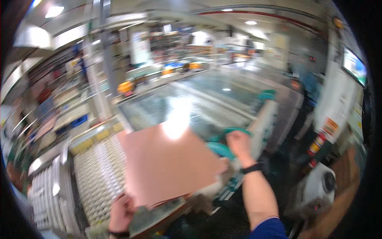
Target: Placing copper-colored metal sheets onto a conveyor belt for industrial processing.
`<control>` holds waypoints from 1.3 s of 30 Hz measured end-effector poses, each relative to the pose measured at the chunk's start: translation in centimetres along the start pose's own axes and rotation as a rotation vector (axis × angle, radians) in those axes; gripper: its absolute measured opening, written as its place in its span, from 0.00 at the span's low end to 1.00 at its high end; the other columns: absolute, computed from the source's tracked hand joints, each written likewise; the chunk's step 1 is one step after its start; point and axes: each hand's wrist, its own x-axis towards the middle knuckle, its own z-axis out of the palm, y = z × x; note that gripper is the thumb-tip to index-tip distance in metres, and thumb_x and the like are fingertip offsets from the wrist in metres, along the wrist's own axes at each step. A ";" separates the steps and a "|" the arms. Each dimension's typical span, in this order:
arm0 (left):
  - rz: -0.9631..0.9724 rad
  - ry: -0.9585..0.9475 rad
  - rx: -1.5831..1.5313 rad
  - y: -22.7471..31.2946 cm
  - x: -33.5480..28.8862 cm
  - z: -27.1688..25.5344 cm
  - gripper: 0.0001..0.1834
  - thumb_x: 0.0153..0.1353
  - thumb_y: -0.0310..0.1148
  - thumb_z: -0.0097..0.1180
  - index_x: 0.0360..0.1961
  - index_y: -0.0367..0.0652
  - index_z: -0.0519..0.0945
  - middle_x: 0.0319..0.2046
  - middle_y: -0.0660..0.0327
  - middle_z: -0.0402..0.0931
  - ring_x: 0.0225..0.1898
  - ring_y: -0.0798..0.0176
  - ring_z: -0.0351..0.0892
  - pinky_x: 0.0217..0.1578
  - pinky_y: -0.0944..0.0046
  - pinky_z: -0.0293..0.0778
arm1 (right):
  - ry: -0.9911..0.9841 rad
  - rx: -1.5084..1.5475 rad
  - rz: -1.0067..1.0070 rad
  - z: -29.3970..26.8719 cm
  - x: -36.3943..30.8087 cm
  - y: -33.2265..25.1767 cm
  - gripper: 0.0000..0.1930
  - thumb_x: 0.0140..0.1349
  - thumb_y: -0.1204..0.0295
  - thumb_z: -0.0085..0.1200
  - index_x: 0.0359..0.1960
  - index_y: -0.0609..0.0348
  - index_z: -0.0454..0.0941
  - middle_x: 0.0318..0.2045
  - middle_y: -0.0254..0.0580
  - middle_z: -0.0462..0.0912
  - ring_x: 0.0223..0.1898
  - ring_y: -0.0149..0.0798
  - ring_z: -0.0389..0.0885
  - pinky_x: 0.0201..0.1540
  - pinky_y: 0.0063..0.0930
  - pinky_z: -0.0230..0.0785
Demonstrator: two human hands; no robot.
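Observation:
A flat, square copper-coloured sheet (167,165) lies tilted in front of me, with another edge just showing beneath its lower side. At its lower left corner, my left hand (121,210) is closed on the edge. My right hand (238,145) is raised beyond the sheet's right side, a dark band on its wrist. Its fingers are curled in, beside a teal round part (221,149) on the machine's edge; what they hold, if anything, is hidden. Motion blurs both hands.
Left of the sheet is a conveyor bed of white rollers (99,171). Ahead runs a long machine with clear covers (199,99) and an orange knob (125,87). A white jug (318,185) stands at the lower right, below a red fire extinguisher (317,143).

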 end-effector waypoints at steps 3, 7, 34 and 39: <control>-0.023 -0.033 -0.038 -0.4 0.5 0.2 0.04 0.58 0.21 0.54 0.34 0.41 0.78 0.23 0.68 0.72 0.21 0.73 0.70 0.19 0.70 0.63 | 0.110 -0.096 -0.094 -1.8 0.0 1.3 0.13 0.59 0.66 0.55 0.24 0.65 0.77 0.21 0.56 0.76 0.24 0.54 0.75 0.30 0.44 0.64; 0.065 0.082 -0.231 2.3 -0.7 0.8 0.06 0.61 0.21 0.54 0.39 0.38 0.80 0.28 0.64 0.77 0.25 0.72 0.74 0.24 0.70 0.68 | 0.019 -0.020 -0.102 0.7 -0.1 0.1 0.16 0.64 0.70 0.54 0.21 0.67 0.70 0.17 0.47 0.67 0.20 0.42 0.65 0.27 0.39 0.58; 0.036 0.543 0.073 -1.2 7.4 -26.4 0.10 0.51 0.15 0.45 0.33 0.33 0.77 0.22 0.59 0.73 0.18 0.62 0.69 0.18 0.61 0.65 | 0.023 -0.026 -0.080 0.6 0.5 1.0 0.16 0.66 0.69 0.53 0.23 0.67 0.71 0.17 0.43 0.65 0.21 0.37 0.64 0.28 0.35 0.57; 0.053 0.510 0.160 -1.6 7.8 -24.7 0.10 0.51 0.15 0.46 0.33 0.32 0.77 0.22 0.57 0.74 0.17 0.61 0.69 0.19 0.60 0.66 | 0.015 -0.011 -0.078 0.2 0.9 1.9 0.16 0.66 0.69 0.54 0.23 0.67 0.70 0.17 0.43 0.64 0.21 0.36 0.63 0.27 0.35 0.56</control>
